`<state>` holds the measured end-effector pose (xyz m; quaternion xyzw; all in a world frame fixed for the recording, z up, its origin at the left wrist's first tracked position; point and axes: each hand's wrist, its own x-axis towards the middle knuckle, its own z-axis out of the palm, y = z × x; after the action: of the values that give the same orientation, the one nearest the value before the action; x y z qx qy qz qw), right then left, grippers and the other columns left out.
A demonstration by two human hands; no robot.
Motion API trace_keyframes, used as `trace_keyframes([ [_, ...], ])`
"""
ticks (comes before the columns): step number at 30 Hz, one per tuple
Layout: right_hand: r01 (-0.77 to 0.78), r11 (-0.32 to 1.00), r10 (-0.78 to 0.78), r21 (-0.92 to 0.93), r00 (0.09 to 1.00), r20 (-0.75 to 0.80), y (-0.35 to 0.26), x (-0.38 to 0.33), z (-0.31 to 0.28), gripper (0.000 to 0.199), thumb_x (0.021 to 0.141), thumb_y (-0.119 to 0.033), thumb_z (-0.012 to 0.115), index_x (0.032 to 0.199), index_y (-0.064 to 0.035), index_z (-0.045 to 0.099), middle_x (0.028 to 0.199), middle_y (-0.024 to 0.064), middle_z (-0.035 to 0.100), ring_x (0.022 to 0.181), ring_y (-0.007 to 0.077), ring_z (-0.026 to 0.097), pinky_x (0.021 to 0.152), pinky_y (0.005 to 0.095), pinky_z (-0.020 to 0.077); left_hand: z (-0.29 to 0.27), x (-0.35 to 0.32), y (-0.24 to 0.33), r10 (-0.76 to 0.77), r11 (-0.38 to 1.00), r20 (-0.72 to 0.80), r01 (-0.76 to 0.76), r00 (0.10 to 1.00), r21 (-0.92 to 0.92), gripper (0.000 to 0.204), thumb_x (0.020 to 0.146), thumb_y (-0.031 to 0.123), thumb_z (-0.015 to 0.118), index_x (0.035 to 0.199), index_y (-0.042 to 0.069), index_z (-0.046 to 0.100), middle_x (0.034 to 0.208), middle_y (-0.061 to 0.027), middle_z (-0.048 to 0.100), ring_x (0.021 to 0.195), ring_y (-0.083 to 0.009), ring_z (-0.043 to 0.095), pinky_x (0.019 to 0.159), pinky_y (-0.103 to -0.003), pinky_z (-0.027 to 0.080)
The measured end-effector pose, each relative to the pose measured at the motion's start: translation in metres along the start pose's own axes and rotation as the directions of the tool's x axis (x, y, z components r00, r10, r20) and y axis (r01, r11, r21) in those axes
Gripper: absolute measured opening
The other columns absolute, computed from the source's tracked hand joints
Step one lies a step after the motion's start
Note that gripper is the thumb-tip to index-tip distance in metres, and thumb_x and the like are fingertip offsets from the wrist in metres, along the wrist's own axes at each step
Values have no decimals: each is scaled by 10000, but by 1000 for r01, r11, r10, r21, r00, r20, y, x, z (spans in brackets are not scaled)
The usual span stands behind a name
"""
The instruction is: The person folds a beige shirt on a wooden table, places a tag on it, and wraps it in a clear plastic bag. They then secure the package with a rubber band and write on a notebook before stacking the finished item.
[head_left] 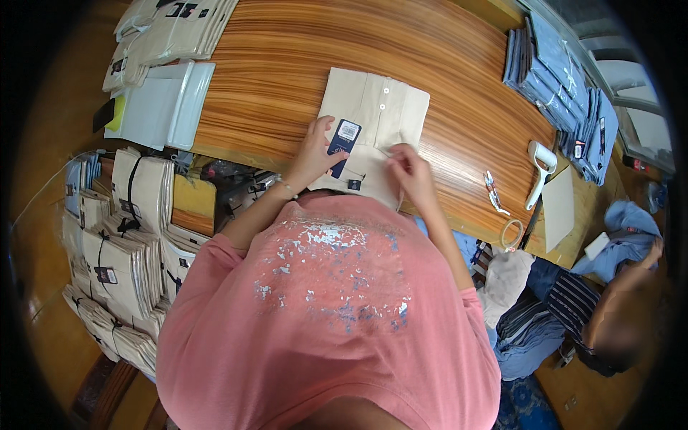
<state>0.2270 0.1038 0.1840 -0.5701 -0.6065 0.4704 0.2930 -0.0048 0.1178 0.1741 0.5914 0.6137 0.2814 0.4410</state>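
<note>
A folded beige shirt (394,122) with white buttons lies in front of me at the table's near edge. On its left half is a dark blue hang tag (349,131) with a white barcode label. My left hand (313,156) grips this tag, thumb across its face and fingers along its left edge. A small black label (354,184) shows on the cloth just below. Over the shirt's right side, my right hand (413,174) is curled with fingertips drawn together; what lies between them, if anything, is too small to make out.
Beige shirts (175,36) and clear plastic bags (154,100) lie left on the wooden table (272,43). Right are blue shirts (552,72), a lint roller (541,168), small snips (492,190) and a tape ring (512,234). Another person (620,315) is at far right.
</note>
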Motion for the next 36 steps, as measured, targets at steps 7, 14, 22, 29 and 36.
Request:
trace_keyframes([
  [7,-41,999,41,4,998,49,-9,20,43,267,786,-90,654,1018,17,577,711,86,599,606,150,565,577,273,447,8,13,-18,27,991,56,-34,998,133,535,678,67,744,1135,12,472,889,-84,561,822,-212,572,731,-311,465],
  [14,-198,847,76,493,964,256,-6,27,53,121,816,-75,652,910,-8,613,717,-18,595,580,56,489,543,194,400,5,10,-5,-18,699,195,152,981,-699,324,812,48,662,1103,-9,531,1023,-63,604,883,-105,588,780,-233,478],
  [22,-285,620,267,731,953,145,7,8,32,29,849,-90,613,858,-63,620,668,-49,564,526,19,394,486,167,298,7,-20,-27,-46,854,490,289,871,-434,200,818,8,637,1000,-63,596,851,-62,636,750,-74,599,696,-188,487],
  [29,-344,653,314,675,934,172,7,-2,27,14,846,-74,606,844,-66,617,646,-52,534,520,30,392,488,176,304,12,-23,-13,7,954,464,132,886,-267,156,817,27,642,958,-38,623,807,-31,630,660,-42,526,603,-187,444],
  [36,-341,691,343,638,931,127,12,-11,21,18,854,-65,587,854,-67,605,671,-53,535,534,34,409,496,176,318,11,-28,0,122,992,381,-102,917,-72,116,790,93,651,870,9,658,738,-80,609,674,-134,568,599,-260,447],
])
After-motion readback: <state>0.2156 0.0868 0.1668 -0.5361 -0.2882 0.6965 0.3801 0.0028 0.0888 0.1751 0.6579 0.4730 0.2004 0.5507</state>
